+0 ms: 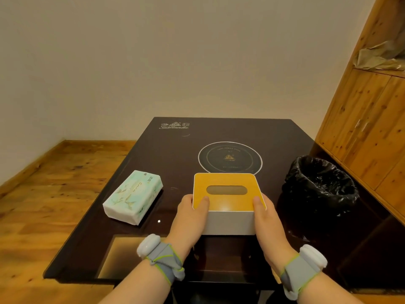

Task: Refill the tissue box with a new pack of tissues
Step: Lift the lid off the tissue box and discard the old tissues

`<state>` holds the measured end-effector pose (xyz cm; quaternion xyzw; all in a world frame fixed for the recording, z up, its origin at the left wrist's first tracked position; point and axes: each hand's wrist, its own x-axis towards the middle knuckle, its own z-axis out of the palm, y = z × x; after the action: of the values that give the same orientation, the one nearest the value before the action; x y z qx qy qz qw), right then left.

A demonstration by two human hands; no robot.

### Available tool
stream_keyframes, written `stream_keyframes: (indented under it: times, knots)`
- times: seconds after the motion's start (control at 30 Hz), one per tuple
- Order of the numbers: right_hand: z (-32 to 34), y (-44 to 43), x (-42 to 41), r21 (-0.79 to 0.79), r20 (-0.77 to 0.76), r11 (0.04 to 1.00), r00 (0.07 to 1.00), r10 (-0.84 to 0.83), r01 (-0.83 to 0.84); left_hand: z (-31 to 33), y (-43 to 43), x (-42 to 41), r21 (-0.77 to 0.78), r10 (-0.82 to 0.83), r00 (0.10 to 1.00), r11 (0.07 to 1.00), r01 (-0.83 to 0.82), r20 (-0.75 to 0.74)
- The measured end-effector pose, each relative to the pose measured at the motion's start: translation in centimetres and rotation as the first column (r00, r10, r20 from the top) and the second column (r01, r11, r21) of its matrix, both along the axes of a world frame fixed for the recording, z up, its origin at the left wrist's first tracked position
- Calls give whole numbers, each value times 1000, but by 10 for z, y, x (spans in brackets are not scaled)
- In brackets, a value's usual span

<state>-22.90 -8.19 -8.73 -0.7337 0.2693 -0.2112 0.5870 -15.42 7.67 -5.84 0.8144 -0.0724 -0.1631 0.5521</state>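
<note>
Glossy dark table (135,163) — matt yellow-lidded tissue box (228,222), plastic-wrapped tissue pack (133,196).

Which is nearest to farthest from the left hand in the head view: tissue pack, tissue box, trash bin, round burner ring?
From the left hand:
1. Tissue box: gripped, thumb on its yellow lid.
2. Tissue pack: to its left on the table.
3. Round burner ring: behind the box, toward the wall.
4. Trash bin: far right, beyond the table edge.

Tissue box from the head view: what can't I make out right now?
- Inside of the tissue box: the lid slot shows only dim shadow; contents unclear.
- Its sides: covered by left hand and right hand.
- Tissue pack print: too small.
- Bin contents: black liner hides them.
</note>
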Motion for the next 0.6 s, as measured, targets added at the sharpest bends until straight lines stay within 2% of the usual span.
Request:
stream_keyframes:
  times: [0.13,0.2,0.23,0.3,0.37,0.4,0.43,0.5,0.57,0.6]
  knots:
    - [-1,3,-9,84,61,994,996,71,-76,7,3,15,-53,-2,992,999,-5,-129]
    - [-4,-1,-14,95,81,985,987,139,-146,13,1,29,-39,-31,991,999,26,-132]
    - [-6,-6,-15,85,80,979,981,177,-184,18,0,37,17,-48,996,999,49,-72]
    - [-8,-15,-13,37,66,969,968,242,-245,29,-7,53,230,-147,980,967,112,138]
    - [-7,-23,-10,-41,43,956,955,293,-292,48,-19,62,437,-337,872,885,163,356]
    - [-5,-25,-9,-73,34,944,945,326,-323,56,-25,64,522,-444,796,831,194,411]
    - [-3,-26,-7,-95,30,932,935,353,-349,64,-32,66,592,-539,737,771,236,408]
    - [-4,-29,-5,-88,16,919,922,387,-384,75,-48,68,696,-668,678,644,318,308]
    - [-9,-33,-5,-49,-5,912,914,407,-406,75,-63,67,800,-757,602,513,310,252]
    - [-11,-34,-5,-42,-15,909,910,415,-415,73,-67,67,835,-784,562,478,274,264]
